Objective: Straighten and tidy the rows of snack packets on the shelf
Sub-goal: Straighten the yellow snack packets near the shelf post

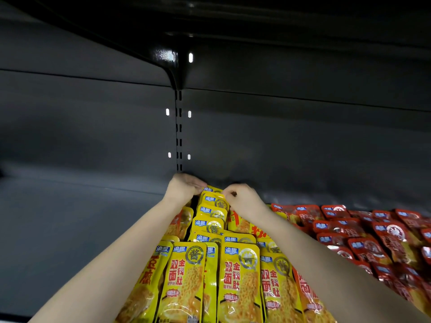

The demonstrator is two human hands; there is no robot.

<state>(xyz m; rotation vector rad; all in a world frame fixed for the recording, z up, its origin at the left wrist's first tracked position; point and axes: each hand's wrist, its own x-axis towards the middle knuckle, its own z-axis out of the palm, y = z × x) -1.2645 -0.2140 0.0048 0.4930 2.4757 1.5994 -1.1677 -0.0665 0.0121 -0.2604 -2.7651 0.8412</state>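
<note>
Currently the left hand (184, 188) and right hand (242, 197) each pinch the top of the rearmost yellow packet (211, 189), deep on the shelf (70, 217). Next it likely needs squaring with the yellow row (210, 226).

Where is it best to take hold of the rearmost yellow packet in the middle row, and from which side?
Pinch the top strip of the rearmost yellow packet from above: the packets in front overlap it, leaving only that strip exposed.

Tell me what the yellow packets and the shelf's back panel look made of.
The yellow packets look like glossy plastic film, perhaps foil-lined: glare streaks, crinkled edges. The back panel seems to be sheet metal in dark matt paint: flat, seamed, with a slotted upright.
</note>
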